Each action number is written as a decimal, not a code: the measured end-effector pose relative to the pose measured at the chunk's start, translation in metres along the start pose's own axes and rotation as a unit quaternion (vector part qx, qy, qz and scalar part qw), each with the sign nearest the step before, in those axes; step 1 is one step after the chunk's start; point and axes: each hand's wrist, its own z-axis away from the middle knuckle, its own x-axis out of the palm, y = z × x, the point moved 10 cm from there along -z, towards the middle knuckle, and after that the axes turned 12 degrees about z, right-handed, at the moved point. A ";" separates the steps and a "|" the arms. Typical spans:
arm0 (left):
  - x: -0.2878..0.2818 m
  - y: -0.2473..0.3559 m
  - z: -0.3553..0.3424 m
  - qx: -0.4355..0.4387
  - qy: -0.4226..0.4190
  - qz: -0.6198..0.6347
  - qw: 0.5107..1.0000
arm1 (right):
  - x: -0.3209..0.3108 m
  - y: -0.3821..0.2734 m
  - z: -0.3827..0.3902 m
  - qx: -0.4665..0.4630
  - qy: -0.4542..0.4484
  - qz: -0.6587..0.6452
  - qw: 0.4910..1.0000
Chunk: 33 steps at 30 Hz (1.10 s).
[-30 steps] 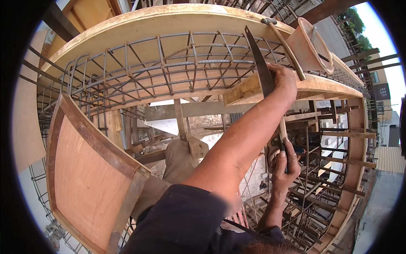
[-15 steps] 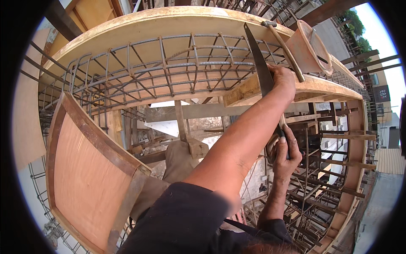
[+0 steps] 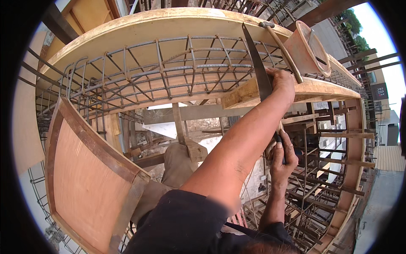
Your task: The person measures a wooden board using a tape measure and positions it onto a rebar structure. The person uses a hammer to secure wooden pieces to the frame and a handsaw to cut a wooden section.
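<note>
A handsaw (image 3: 256,59) slants across the curved formwork, its tip pointing up and away over the rebar cage. My right hand (image 3: 282,160) is closed around its dark handle, low and to the right of the formwork. Beside the blade, my left hand (image 3: 281,84) is closed on the wooden board (image 3: 240,94), its fingers curled at the upper edge. My left forearm crosses over the lower part of the saw and hides some of it. Where the teeth meet the wood cannot be made out.
A hammer (image 3: 282,51) leans on the formwork near a pinkish bucket (image 3: 302,48). The rebar cage (image 3: 169,70) runs along the curved form (image 3: 139,21). A framed plywood panel (image 3: 91,169) stands at the left. Timber props (image 3: 338,163) and an open drop lie below right.
My right hand and the saw handle have shifted slightly up and left. My left hand stays on the board. The whole view has tilted a little.
</note>
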 end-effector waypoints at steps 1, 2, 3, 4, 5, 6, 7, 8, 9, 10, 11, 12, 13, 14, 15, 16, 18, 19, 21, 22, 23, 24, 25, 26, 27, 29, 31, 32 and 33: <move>0.005 -0.007 -0.006 -0.054 0.030 -0.022 0.998 | -0.003 -0.005 0.014 -0.037 0.003 0.033 0.999; 0.008 -0.016 -0.011 -0.108 0.059 -0.046 0.991 | -0.009 -0.008 0.029 -0.071 0.011 0.066 0.995; 0.014 -0.014 -0.015 -0.110 0.057 -0.042 0.991 | -0.024 0.016 0.060 -0.029 0.021 0.046 0.998; 0.013 -0.014 -0.017 -0.107 0.074 -0.028 0.991 | -0.037 0.020 0.087 -0.029 0.018 0.009 0.999; 0.006 -0.011 -0.022 -0.099 0.096 -0.021 0.990 | -0.045 0.018 0.096 -0.034 0.019 0.014 0.999; 0.017 0.006 -0.020 -0.020 -0.006 -0.098 0.995 | -0.051 0.019 0.106 -0.037 0.018 0.018 0.999; 0.016 0.005 -0.012 -0.014 -0.010 -0.099 0.995 | -0.045 0.016 0.099 -0.041 0.011 0.025 0.999; 0.008 0.001 -0.007 -0.043 0.025 -0.083 0.995 | -0.039 0.010 0.089 -0.045 0.006 0.033 0.998; 0.001 -0.003 -0.001 -0.071 0.060 -0.066 0.994 | -0.023 0.013 0.060 -0.015 -0.010 0.024 1.000; 0.001 -0.012 0.001 -0.098 0.080 -0.080 0.989 | -0.006 0.006 0.024 -0.003 -0.007 0.017 1.000; -0.005 -0.016 0.005 -0.099 0.081 -0.080 0.989 | 0.006 0.005 0.002 0.011 0.003 0.011 1.000; -0.005 -0.013 0.012 -0.046 0.050 -0.035 0.997 | 0.008 0.007 0.006 0.014 -0.001 0.009 1.000; -0.011 -0.006 0.018 0.009 0.027 0.009 1.000 | 0.005 -0.009 0.008 -0.053 0.019 0.051 0.997; -0.009 -0.004 0.009 0.009 0.031 0.011 0.999 | 0.004 -0.024 0.009 -0.121 0.038 0.097 0.987; -0.005 -0.007 -0.001 -0.035 0.052 -0.005 0.998 | -0.008 -0.010 0.033 -0.053 0.012 0.057 0.997; 0.002 -0.014 -0.009 -0.085 0.069 -0.024 0.994 | -0.021 0.005 0.060 0.015 -0.009 0.014 1.000; 0.007 -0.004 -0.014 -0.098 0.095 -0.037 0.990 | -0.046 0.004 0.102 -0.032 0.014 0.038 0.999; 0.001 -0.010 -0.015 -0.119 0.122 -0.051 0.984 | -0.055 0.005 0.118 -0.051 0.033 0.041 0.997; 0.000 -0.003 -0.003 -0.083 0.063 -0.074 0.992 | -0.042 0.013 0.101 -0.076 0.020 0.081 0.994; -0.009 -0.006 0.007 -0.076 0.069 -0.024 0.994 | -0.027 0.013 0.075 -0.018 0.012 0.044 0.999; -0.016 -0.007 0.013 -0.068 0.079 0.028 0.994 | -0.013 0.012 0.043 -0.030 0.032 0.059 0.997; -0.017 -0.007 0.015 -0.113 0.120 -0.009 0.986 | 0.002 0.004 0.020 -0.011 0.026 0.012 1.000; -0.012 -0.018 0.015 -0.124 0.119 -0.010 0.985 | 0.021 -0.005 -0.004 0.005 0.014 -0.039 0.999; -0.010 -0.015 0.009 -0.086 0.087 0.023 0.992 | 0.018 -0.006 -0.001 -0.052 0.029 0.006 0.998; -0.008 -0.011 0.003 -0.046 0.056 0.052 0.996 | 0.012 -0.003 0.012 -0.060 0.035 0.027 0.997; -0.011 -0.008 0.012 -0.027 0.043 0.015 0.999 | -0.008 0.012 0.049 -0.035 0.030 0.035 0.998; -0.001 -0.008 0.013 -0.015 0.030 -0.024 0.999 | -0.039 0.002 0.095 -0.048 0.007 0.015 0.999; -0.004 -0.012 -0.001 -0.070 0.072 -0.044 0.994 | -0.049 0.005 0.112 -0.063 0.031 0.008 0.998; -0.002 -0.017 -0.007 -0.124 0.103 -0.064 0.985 | -0.047 -0.015 0.110 -0.129 0.044 0.064 0.989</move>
